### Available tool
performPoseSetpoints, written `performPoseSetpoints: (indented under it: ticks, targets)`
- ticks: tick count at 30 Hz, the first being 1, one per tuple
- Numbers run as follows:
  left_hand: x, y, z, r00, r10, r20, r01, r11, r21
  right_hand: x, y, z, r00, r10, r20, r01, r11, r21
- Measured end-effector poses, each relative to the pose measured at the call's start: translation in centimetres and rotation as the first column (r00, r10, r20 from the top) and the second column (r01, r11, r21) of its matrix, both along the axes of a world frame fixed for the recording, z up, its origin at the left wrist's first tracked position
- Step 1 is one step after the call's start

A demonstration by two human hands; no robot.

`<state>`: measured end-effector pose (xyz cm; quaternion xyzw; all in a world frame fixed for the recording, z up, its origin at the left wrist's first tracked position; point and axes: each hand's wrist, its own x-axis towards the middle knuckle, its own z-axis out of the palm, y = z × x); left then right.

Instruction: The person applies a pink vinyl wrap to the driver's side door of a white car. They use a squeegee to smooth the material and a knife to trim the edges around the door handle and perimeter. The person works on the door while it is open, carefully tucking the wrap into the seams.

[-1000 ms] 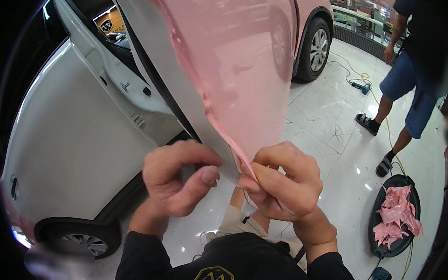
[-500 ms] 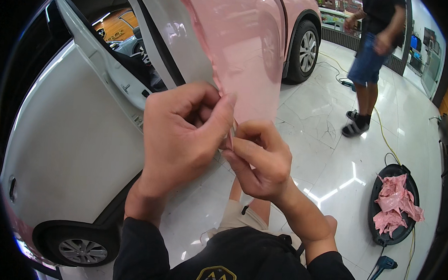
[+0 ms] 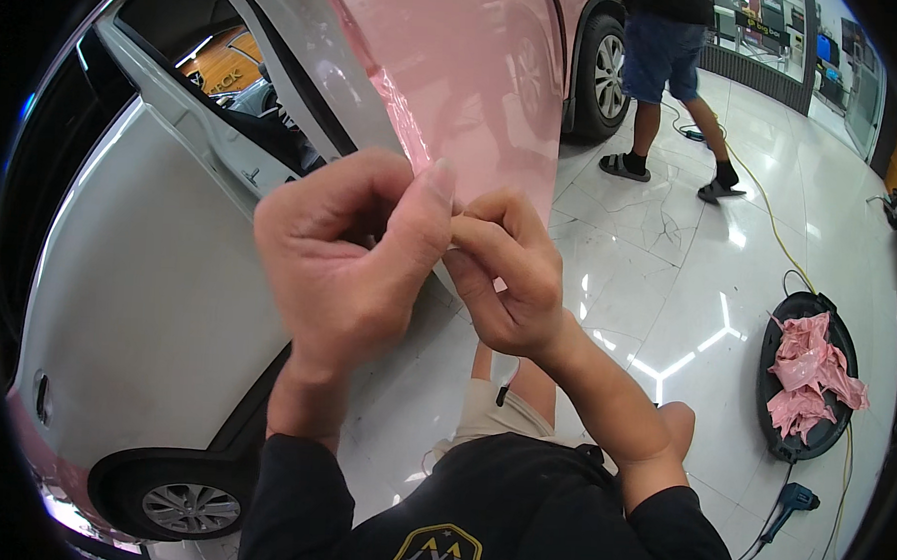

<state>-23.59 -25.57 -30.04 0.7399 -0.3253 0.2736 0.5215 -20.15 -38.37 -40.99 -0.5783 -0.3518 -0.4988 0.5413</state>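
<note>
Glossy white floor tiles (image 3: 670, 240) stretch behind the work, crossed by one yellow cable (image 3: 772, 214). One white car door (image 3: 147, 297) stands open at the left, and one wheel (image 3: 188, 507) is seen below it. One sheet of pink film (image 3: 477, 91), smooth and shiny, hangs from above and narrows to a lower edge between the two hands. The left hand (image 3: 344, 260) is curled, its grip pinched shut on that edge with thumb against fingers. The right hand (image 3: 509, 273) is closed just beside it, fingertips touching the same edge. One round black tray (image 3: 782, 325) holds crumpled pink scraps (image 3: 810, 371). One other person (image 3: 668, 59) stands well apart.
</note>
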Motion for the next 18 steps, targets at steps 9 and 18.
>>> performPoseSetpoints:
  ticks: [9,18]
  targets:
    - [2.7,2.7,-3.8,0.956,-0.14,0.257,0.167,0.982,-0.085,-3.3,-2.0,7.5,0.773,0.489,-0.405,-0.442,0.872,0.209]
    - [4.1,4.1,1.1,0.939,-0.326,-0.105,0.292,0.922,-0.253,-2.3,1.0,10.6,0.996,0.078,0.038,-0.079,0.996,0.036]
